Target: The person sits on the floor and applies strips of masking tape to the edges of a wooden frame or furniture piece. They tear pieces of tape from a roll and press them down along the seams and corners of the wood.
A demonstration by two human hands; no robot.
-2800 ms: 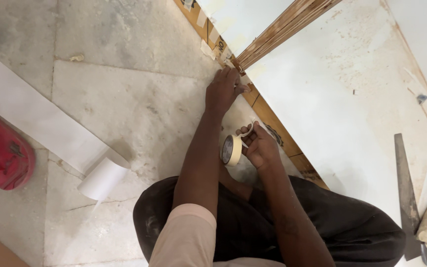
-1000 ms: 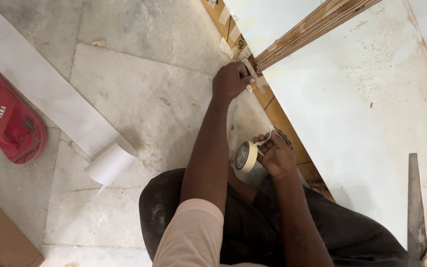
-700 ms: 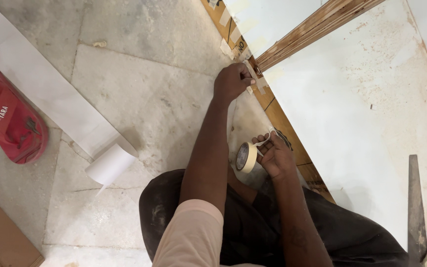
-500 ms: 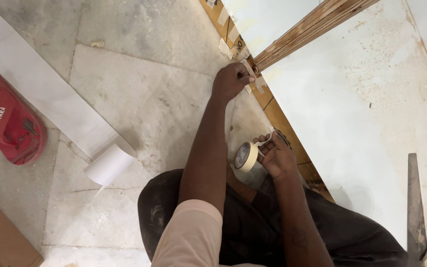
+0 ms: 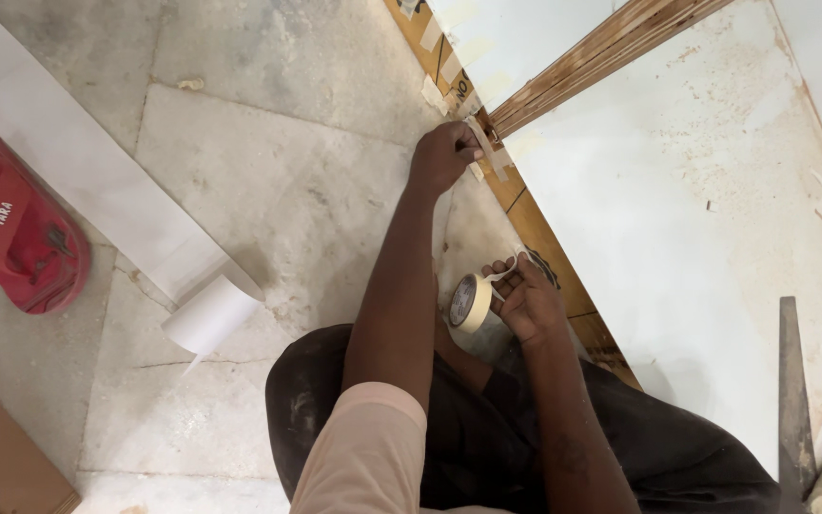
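Two hands on the tape job right now. My left hand [image 5: 444, 157] is up at the corner where the wooden trim [image 5: 601, 57] meets the white board [image 5: 696, 238], fingers curled together and pressing a strip of masking tape [image 5: 479, 143] onto the edge, much as it was a second ago; it has barely shifted. My right hand [image 5: 528, 303] is low by my knee, fingers clamped on the tape roll [image 5: 469, 303], thumb on the loose end. Over the last second the roll has hardly moved; nearly three seconds back it sat closer to the other hand. So, as I read it, one strip is being seated while the next length is getting readied. Off to my left lies a paper roll [image 5: 211, 314], partly unrolled across the stone floor [image 5: 268, 190].
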